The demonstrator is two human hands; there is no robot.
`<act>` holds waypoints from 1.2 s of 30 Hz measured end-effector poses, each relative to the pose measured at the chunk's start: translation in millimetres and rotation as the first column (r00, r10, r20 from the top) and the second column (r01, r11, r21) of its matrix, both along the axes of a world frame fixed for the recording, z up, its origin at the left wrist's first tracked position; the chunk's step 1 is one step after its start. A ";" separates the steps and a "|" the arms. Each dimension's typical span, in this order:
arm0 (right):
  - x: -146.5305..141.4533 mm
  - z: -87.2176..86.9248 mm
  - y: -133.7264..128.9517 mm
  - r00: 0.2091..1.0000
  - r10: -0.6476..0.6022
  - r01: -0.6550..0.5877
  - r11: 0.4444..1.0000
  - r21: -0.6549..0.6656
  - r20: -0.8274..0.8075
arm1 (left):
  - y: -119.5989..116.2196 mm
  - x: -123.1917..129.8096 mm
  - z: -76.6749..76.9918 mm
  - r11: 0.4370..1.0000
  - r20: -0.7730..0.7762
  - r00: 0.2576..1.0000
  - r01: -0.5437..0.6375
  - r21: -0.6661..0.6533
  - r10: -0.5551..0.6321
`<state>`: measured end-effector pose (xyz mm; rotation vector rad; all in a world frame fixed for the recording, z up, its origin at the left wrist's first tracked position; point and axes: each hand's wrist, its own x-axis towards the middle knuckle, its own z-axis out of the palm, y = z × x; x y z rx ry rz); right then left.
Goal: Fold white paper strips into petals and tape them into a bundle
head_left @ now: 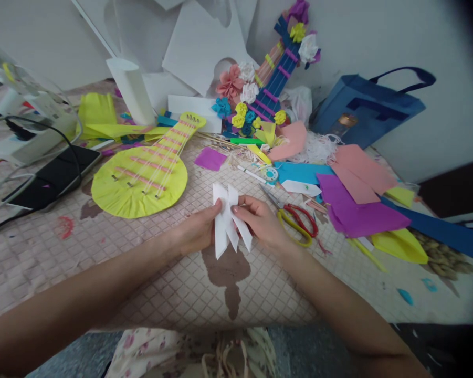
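Several white paper strips (225,220) are held upright between my two hands over the table. My left hand (202,227) pinches them from the left, thumb on the front of the paper. From the other side, my right hand (260,216) grips the strips' right part between thumb and fingers. A pair of scissors (295,218) with red and yellow handles lies just beyond my right hand. On the left rests a yellow paper lute-like instrument (142,178) with pink bars and strings. Fingers behind the paper are partly hidden.
A blue paper guitar with paper flowers (273,86) leans at the back. Purple paper (358,210), pink paper (362,173) and a blue bag (362,110) are on the right. A black phone (51,176), cables and a power strip (35,139) occupy the left.
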<state>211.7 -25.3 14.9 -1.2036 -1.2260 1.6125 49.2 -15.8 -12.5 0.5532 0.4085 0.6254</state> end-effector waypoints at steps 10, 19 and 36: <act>-0.9 1.7 -0.4 0.997 0.047 -0.045 0.998 0.038 -0.066 | -1.4 2.2 0.6 0.999 -0.021 0.999 -0.025 -0.034 0.025; 0.3 1.1 4.5 0.978 0.007 -0.036 0.991 -0.132 -0.211 | -1.1 2.5 2.9 1.000 0.050 0.999 0.018 0.005 -0.018; 1.0 -0.5 -3.2 0.985 -0.033 -0.011 0.969 0.245 0.172 | 0.3 1.6 1.8 0.992 -0.021 0.999 -0.033 -0.123 0.031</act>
